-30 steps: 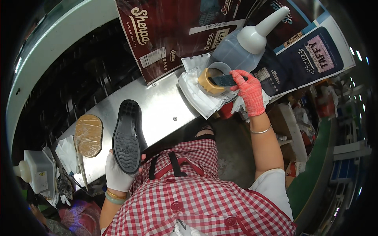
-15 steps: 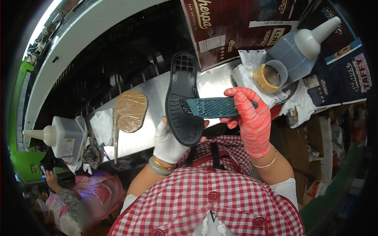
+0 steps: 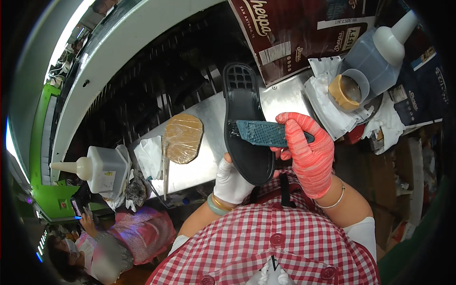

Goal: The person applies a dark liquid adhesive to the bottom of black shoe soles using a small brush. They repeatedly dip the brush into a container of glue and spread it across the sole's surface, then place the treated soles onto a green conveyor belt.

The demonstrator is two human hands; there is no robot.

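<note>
Head view: one sole (image 3: 247,128), two hands (image 3: 270,161).

1 head-worn fisheye view, looking straight down from close above, steel table (image 3: 204,156) ahead, own checked shirt (image 3: 266,247) at lower edge

Counted on and around the steel bench: one black shoe sole (image 3: 247,126); one teal brush (image 3: 266,133); two gloved hands, a white-gloved left hand (image 3: 231,183) and a red-gloved right hand (image 3: 308,152); two squeeze bottles with cone nozzles, one at upper right (image 3: 380,57) and one at far left (image 3: 97,168); one small round glue pot (image 3: 349,90); one tan pad (image 3: 183,137); perhaps two printed cartons (image 3: 304,28), edges unclear near the rim.
</note>
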